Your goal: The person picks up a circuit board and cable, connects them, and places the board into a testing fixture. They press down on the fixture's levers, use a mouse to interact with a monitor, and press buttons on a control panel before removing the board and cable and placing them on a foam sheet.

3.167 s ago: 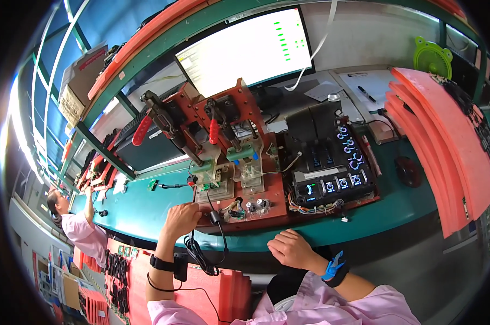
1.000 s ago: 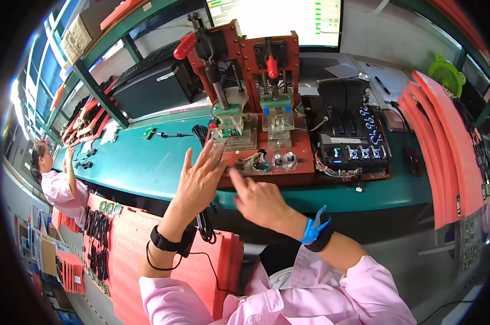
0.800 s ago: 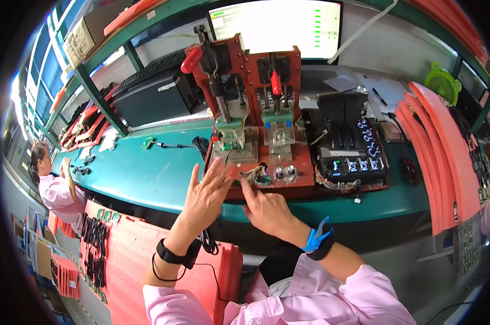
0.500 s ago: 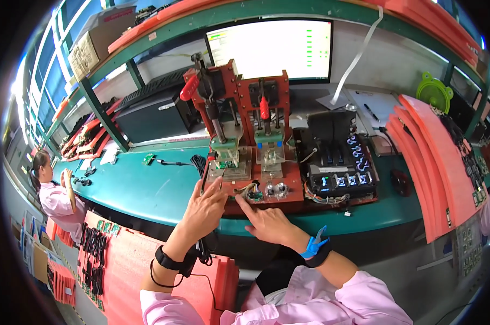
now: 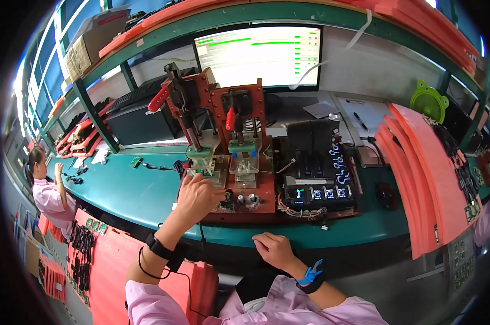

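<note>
My left hand (image 5: 197, 197) reaches to the front of the left clamp fixture (image 5: 200, 154) on a red test stand (image 5: 255, 205). Its fingers are bent together at the nest under the clamp; what they pinch, if anything, is hidden. Part of a green circuit board (image 5: 202, 170) shows in that nest. A red clamp handle (image 5: 159, 99) sticks out up and to the left. Beside it stands a second clamp fixture (image 5: 245, 162) with its red handle (image 5: 231, 117) upright. My right hand (image 5: 274, 249) is off the stand at the bench's front edge, fingers curled, nothing visible in them.
Right of the stand sits a black control box (image 5: 318, 189) with lit displays, then a mouse (image 5: 385, 196) and stacked pink foam sheets (image 5: 413, 179). A monitor (image 5: 261, 59) is behind. Foam with black cables (image 5: 82, 244) lies lower left. A co-worker (image 5: 50, 189) works at far left.
My right hand has drawn back from the stand's front and curled. My left hand has moved up to the left fixture's nest. Green bars have appeared on the monitor; the whole view has shifted slightly.
</note>
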Demonstrator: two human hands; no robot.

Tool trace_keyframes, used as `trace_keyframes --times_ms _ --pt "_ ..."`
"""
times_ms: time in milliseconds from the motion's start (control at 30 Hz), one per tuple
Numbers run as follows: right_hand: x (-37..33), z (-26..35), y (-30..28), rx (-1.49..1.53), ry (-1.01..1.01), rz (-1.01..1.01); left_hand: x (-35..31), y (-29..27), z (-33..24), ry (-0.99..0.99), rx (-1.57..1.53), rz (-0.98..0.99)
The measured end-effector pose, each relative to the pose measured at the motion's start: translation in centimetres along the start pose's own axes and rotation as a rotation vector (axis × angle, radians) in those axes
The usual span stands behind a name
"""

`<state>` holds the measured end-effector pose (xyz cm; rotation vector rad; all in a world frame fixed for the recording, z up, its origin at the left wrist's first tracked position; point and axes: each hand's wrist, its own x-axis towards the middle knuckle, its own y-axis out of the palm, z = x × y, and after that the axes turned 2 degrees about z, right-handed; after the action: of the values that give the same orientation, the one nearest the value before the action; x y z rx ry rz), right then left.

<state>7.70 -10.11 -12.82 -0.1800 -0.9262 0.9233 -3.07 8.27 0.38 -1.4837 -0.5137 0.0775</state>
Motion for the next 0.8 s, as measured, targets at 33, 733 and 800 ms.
trace_keyframes --times_ms 33,733,800 --pt "0.0 -0.1 -0.1 0.019 -0.001 -0.021 0.3 0.1 -0.2 -0.004 0.006 0.002" --pt "-1.0 -1.4 0.3 0.113 0.018 -0.146 1.3 1.1 -1.9 0.208 -0.060 -0.008" --pt "-1.3 -1.7 0.8 0.124 0.029 -0.103 0.4 0.8 -2.3 0.153 -0.201 0.004"
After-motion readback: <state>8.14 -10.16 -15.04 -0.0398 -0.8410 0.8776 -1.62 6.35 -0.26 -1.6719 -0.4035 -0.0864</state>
